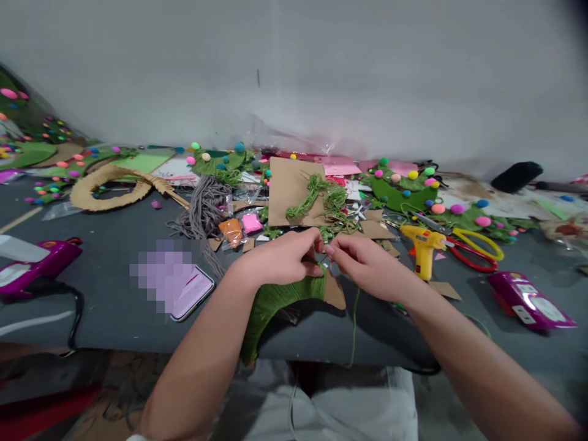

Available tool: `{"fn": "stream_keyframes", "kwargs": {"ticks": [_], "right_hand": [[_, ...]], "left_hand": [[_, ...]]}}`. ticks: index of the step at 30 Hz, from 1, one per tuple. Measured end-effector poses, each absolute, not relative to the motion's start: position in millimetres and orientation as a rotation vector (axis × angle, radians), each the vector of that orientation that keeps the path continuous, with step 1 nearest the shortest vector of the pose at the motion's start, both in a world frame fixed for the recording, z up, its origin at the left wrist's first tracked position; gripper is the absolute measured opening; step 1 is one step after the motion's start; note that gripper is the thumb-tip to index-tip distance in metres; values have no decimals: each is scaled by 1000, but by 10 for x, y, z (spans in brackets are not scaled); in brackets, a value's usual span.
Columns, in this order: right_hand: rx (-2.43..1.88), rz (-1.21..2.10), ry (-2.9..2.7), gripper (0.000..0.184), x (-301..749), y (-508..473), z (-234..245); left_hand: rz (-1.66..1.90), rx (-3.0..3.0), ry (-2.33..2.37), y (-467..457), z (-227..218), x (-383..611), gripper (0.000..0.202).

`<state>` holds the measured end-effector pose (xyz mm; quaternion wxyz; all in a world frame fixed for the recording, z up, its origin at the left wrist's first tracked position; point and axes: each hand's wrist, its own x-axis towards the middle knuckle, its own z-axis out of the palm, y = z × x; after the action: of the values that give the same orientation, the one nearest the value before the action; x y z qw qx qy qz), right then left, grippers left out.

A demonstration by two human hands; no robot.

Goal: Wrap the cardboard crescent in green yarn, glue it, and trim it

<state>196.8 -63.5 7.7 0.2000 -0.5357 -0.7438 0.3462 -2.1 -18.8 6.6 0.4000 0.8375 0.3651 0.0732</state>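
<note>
Here we pinch the green yarn strand (354, 318) between the closed fingertips of our right hand (365, 264), while our left hand (280, 260) clamps the yarn-wrapped cardboard ring (275, 300) at the near table (101, 288) edge, wrists level, forearms converging

A curved cardboard form (275, 300), mostly wound in green yarn with its right tip showing bare brown, is lying tilted over the near edge of the dark table (105, 245) at mid-scene, its wrapped end hanging toward the near left, while a loose green strand (354, 324) is trailing down just right of it.
</note>
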Motion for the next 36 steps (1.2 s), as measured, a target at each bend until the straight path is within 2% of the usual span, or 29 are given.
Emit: {"fn": "stream_keyframes", "kwargs": {"ticks": [6,9,13,18,21,25,29,32,36], "right_hand": [[-1499,879,-2124,27,1823,-967,124],[-1647,758,-2161,22,1738,-1147,70],[-1683,757,-2095,23,1702,-1228,-37],[-1475,1001,-1859,29,1793,-1084,-179],[-1375,1245,-1720,39,1860,-936,-255],[-1240,1376,-1639,51,1912,-770,-346],[-1100,1430,-1335,35,1947,-715,-443],[-999,1390,-1164,26,1995,-702,-477],[-985,1285,-1119,26,2047,-686,-483]], "left_hand": [[373,2057,774,-94,44,-55,17],[523,1989,823,-47,73,-90,19],[687,1884,862,-16,86,-85,22],[801,1787,890,6,50,-26,22],[829,1741,863,16,35,-1,24],[742,1725,705,45,11,-21,32],[662,1699,580,66,-32,-28,52],[716,1647,810,54,-85,56,46],[719,1579,936,15,-162,237,47]]}}
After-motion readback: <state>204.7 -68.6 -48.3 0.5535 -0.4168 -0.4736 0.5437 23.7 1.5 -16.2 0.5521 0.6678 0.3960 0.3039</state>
